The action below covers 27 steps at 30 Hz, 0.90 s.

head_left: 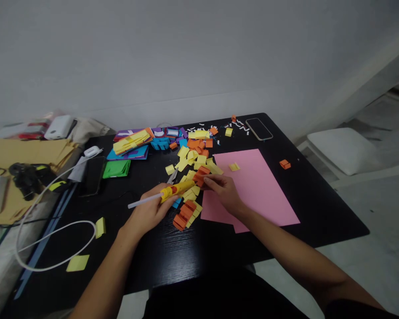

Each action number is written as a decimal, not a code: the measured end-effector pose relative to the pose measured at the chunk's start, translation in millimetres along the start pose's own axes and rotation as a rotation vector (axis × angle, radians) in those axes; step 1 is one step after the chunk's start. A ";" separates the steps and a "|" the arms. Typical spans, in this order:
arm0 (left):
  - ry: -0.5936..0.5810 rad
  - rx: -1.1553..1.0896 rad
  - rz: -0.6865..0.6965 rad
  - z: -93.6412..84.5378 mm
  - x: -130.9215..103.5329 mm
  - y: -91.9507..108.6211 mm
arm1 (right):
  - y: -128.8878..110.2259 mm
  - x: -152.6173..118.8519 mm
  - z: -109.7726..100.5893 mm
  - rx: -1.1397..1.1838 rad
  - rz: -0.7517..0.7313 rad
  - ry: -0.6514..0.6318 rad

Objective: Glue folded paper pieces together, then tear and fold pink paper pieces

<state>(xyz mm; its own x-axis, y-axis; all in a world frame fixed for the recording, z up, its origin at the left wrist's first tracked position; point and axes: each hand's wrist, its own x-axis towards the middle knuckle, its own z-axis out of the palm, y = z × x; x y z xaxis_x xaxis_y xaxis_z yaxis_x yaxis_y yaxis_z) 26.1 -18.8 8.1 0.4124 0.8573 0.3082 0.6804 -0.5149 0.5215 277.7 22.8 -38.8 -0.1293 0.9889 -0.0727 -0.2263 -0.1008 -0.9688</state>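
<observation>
My left hand [149, 210] is wrapped round a yellow glue gun [171, 191], with a pale glue stick [144, 201] jutting from its back end. The gun's nozzle points right, close to a folded orange paper piece [201, 174] pinched in the fingertips of my right hand [224, 190]. Whether nozzle and paper touch, I cannot tell. Below the gun lies another folded orange paper piece [185, 215] beside yellow ones. Many yellow paper squares [190, 156] are heaped behind my hands. Scissors [173, 176] show partly behind the gun.
Pink paper sheets [262, 190] lie on the black table [173, 261] at right. Farther back are a phone [259, 129], white scraps and bundled coloured paper [133, 141]. A green paper stack [116, 169], a dark phone [92, 176] and a looping white cable [95, 230] occupy the left.
</observation>
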 end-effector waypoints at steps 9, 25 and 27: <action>0.031 0.008 0.002 -4.0 -1.2 -4.9 | -2.1 -1.1 1.3 0.012 0.018 0.020; -0.042 0.489 -0.503 -36.2 -13.0 -69.8 | -4.9 -3.7 1.9 0.068 0.020 -0.031; -0.045 0.545 -0.574 -38.3 -18.5 -88.5 | -6.2 -4.9 2.9 0.049 0.017 -0.027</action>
<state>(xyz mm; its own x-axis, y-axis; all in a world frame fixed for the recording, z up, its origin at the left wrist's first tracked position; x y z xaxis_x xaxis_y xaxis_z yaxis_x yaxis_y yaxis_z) -64.9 11.1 -13.2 -0.0767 0.9945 0.0711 0.9902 0.0676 0.1224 276.9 18.3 -31.8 -0.1592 0.9839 -0.0815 -0.2705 -0.1229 -0.9549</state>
